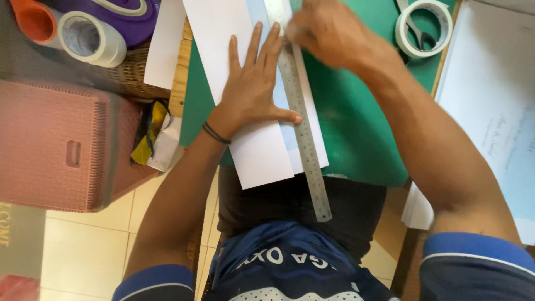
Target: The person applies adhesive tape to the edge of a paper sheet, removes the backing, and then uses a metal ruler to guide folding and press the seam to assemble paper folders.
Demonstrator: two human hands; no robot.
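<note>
My left hand [253, 83] lies flat with fingers spread on a white sheet of paper [259, 153], its thumb pressed against a long steel ruler [304, 134]. The ruler runs lengthwise along the paper over a green cutting mat [356, 128] and sticks out past the mat's near edge. My right hand [326, 30] is closed at the ruler's far end, blurred; whatever it grips is hidden.
A roll of white tape with scissors [422, 25] sits at the mat's far right. White printed sheets [490, 106] lie to the right. On the left are a pink woven box [61, 147], a tape roll [92, 39], an orange spool [33, 19] and a wicker basket [134, 72].
</note>
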